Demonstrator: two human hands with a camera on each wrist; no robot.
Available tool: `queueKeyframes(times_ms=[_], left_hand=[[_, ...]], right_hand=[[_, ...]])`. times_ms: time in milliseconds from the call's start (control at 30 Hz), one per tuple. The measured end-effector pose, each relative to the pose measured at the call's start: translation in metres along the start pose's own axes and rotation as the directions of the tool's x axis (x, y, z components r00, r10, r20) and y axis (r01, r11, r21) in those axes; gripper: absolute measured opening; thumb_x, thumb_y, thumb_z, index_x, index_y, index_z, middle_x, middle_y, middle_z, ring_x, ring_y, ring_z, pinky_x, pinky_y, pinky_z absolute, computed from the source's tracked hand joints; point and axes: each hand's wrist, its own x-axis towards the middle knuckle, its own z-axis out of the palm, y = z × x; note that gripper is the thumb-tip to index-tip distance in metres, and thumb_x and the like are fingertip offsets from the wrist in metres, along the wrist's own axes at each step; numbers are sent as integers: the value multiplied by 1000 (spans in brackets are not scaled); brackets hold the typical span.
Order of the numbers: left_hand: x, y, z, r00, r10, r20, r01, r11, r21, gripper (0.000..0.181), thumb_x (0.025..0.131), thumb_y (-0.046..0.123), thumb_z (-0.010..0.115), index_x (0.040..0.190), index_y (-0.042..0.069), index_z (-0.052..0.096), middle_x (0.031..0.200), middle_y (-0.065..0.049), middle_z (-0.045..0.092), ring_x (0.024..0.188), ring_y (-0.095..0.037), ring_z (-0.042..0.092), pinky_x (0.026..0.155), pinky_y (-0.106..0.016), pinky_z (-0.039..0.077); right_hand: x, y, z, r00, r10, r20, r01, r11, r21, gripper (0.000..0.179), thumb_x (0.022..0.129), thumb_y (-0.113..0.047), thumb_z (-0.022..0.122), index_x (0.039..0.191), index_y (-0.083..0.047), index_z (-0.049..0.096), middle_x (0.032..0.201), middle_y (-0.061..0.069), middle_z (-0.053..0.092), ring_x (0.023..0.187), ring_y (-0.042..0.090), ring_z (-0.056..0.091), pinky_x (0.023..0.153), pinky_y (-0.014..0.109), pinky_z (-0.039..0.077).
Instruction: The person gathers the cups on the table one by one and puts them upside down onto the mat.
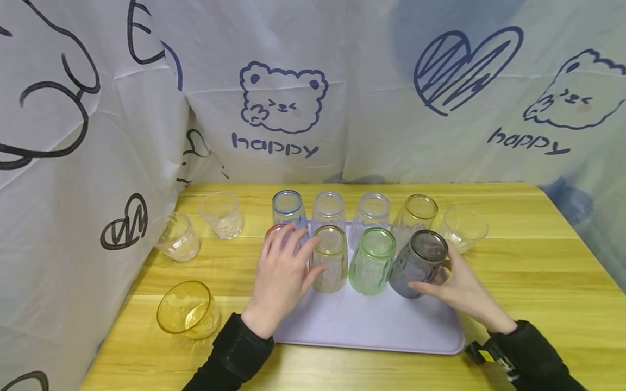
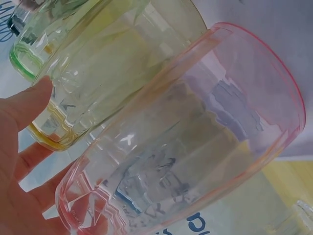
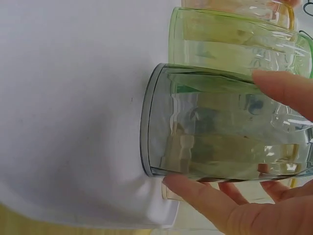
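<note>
Upside-down coloured glasses stand in two rows on a lilac tray (image 1: 371, 331). My right hand (image 1: 462, 285) grips the grey glass (image 1: 415, 266) at the right end of the front row, thumb on one side and fingers on the other, its rim at the tray in the right wrist view. My left hand (image 1: 283, 271) reaches over the pink glass (image 2: 234, 112) with fingers spread, mostly hiding it in the head view. Its thumb lies by the base of the yellowish glass (image 1: 330, 266). Beside that stands the green glass (image 1: 373, 266).
Behind are a blue-rimmed glass (image 1: 288, 209), two pale glasses (image 1: 329, 209) and an amber-rimmed one (image 1: 415, 217). On the wooden table, an amber glass (image 1: 188, 312) and two clear glasses (image 1: 222, 217) stand left of the tray, another clear glass (image 1: 464, 228) right. A printed cloth (image 1: 371, 136) hangs behind.
</note>
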Motion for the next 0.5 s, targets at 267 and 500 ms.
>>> queueKeyframes(times_ms=[267,500], left_hand=[[0,1,1,1000,-6,-9,6,1000,1,53,75,42,87,119,19,68,123,-7,67,128,-32,54,112,-49,42],[1,1,2,999,11,-31,-11,1000,-10,57,71,43,90,116,18,68,119,-8,67,126,-34,54,112,-49,42]], right_hand=[[3,2,-2,1000,-16,-1,16,1000,6,95,75,-15,89,150,-3,33,140,24,53,125,50,54,93,52,58],[6,7,-4,997,-78,20,77,996,43,94,73,-10,90,149,-4,35,136,22,57,122,28,59,95,39,58]])
